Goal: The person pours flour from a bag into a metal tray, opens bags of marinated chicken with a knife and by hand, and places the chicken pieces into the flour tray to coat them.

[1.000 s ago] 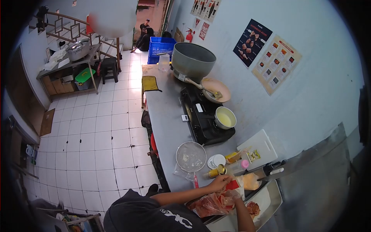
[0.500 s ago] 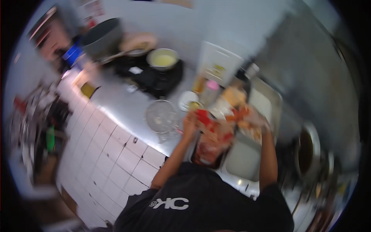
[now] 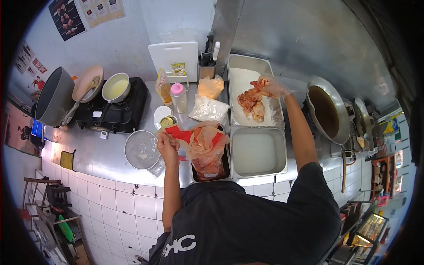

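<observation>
My left hand is closed on the edge of a plastic bag with red patches. The bag lies open over a dark tray, with raw marinated meat in it. My right hand, in a clear plastic glove, grips a raw chicken piece above a metal pan of white flour. More raw chicken pieces lie on that flour. In front of the flour pan, nearer my body, stands a metal pan of whitish liquid.
A strainer sits left of the bag. Behind it are a pink-capped bottle, bags of powder and a knife block. A stove with a small pot stands left. A wok of brown oil is at right.
The view has swung right and sharpened. My right hand, with chicken in it, stays over the flour pan, while my left hand keeps hold of the bag's edge.
</observation>
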`<move>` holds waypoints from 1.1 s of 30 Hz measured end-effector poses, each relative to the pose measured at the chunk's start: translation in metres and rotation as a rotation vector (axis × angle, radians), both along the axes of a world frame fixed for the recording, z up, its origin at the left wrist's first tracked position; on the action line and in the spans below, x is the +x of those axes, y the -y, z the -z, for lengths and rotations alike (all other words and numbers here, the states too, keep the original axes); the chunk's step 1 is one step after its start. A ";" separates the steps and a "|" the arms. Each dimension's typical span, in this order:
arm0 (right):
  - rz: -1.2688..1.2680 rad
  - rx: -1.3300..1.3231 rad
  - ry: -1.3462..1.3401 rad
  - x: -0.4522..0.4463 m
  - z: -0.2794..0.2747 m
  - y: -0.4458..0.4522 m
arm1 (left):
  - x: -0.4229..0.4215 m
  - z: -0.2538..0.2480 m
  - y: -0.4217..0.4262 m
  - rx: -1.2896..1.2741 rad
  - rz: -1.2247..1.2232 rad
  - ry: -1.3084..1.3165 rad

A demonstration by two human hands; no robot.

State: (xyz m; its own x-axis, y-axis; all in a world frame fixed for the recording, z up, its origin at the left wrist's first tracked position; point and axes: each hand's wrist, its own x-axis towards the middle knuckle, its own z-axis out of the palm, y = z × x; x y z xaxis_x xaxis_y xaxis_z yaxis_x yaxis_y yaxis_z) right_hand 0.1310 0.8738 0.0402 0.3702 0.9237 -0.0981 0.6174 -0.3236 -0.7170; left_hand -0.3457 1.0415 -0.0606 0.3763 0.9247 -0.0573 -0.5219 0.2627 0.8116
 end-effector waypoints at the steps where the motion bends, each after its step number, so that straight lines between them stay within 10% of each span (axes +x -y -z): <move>1: 0.039 -0.116 0.047 0.008 0.006 -0.001 | 0.000 -0.001 0.000 0.004 -0.004 0.002; 9: 0.302 0.324 0.559 0.055 0.049 -0.017 | -0.003 0.002 0.001 -0.003 -0.013 -0.015; 12: 0.117 0.207 0.481 -0.036 -0.014 -0.041 | -0.002 0.000 0.001 -0.045 -0.024 -0.040; 15: -0.216 -0.166 -0.151 -0.144 -0.046 -0.068 | -0.002 0.004 0.002 -0.034 0.009 -0.060; 18: -0.590 -0.210 -0.229 -0.221 -0.014 -0.089 | -0.001 -0.002 0.009 0.031 0.041 -0.115; 22: -1.067 -0.159 0.342 -0.261 0.096 -0.124 | 0.001 -0.003 0.011 0.048 0.044 -0.073; 24: -0.914 -0.544 0.593 -0.271 0.157 -0.144 | 0.002 0.000 0.012 0.010 0.001 -0.089; 27: -0.673 -0.688 0.436 -0.292 0.079 -0.135 | 0.000 0.004 0.011 0.019 -0.004 -0.107; 33: -0.689 -0.520 0.244 -0.263 0.204 -0.148 | -0.003 0.005 0.004 0.032 0.015 -0.131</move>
